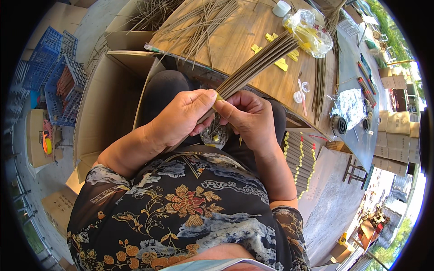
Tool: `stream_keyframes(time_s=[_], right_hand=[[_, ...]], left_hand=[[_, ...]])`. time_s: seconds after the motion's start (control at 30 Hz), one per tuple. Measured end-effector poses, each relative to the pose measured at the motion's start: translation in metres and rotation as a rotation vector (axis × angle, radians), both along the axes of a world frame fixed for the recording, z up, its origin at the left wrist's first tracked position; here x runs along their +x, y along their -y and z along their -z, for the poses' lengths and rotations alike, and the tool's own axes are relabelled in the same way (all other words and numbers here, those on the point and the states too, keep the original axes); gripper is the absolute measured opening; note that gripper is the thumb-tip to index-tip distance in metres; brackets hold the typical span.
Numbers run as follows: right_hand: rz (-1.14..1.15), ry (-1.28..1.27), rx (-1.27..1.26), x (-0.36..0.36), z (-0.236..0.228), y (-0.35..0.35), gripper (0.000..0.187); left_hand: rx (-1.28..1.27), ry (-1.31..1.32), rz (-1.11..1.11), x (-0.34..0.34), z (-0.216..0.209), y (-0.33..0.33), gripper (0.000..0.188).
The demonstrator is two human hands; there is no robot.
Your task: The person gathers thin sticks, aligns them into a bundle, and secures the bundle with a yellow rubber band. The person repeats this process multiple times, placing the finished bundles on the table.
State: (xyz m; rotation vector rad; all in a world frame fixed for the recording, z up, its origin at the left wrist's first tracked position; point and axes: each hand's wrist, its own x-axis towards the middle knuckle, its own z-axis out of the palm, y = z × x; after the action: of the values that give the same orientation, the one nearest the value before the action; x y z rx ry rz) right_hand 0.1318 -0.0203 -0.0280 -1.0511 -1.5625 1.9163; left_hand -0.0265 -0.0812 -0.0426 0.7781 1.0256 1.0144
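Observation:
A bundle of long, thin brown incense sticks (260,61) slants across the front of my body, its far end over the wooden table. My left hand (192,110) is wrapped round the lower part of it. A narrow yellow strip (219,96) shows on the sticks between my two thumbs. My right hand (248,116) pinches this strip at the bundle's side, thumb against bent fingers. On the table beside the bundle lie yellow paper strips (281,63). A clear plastic bag (308,34) with yellow pieces inside sits by the bundle's far end.
Loose sticks (203,22) spread over the table (239,27), near a white lidded jar (281,8). An open cardboard box (106,95) stands at my left, with blue crates (47,58) beyond. Banded bundles (300,158) lie low at my right, below a grey table (352,113).

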Motion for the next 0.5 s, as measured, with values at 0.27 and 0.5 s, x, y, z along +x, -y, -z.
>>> stream_keyframes(time_s=[0.27,0.5], right_hand=[[0.026,-0.107,0.067,0.0,0.012,0.002,0.019],[0.037,-0.231,0.145,-0.001,0.022,0.002,0.017]], left_hand=[[0.028,-0.04,-0.041,0.002,-0.003,0.001,0.037],[0.042,-0.037,-0.044,0.004,-0.008,0.0,0.038]])
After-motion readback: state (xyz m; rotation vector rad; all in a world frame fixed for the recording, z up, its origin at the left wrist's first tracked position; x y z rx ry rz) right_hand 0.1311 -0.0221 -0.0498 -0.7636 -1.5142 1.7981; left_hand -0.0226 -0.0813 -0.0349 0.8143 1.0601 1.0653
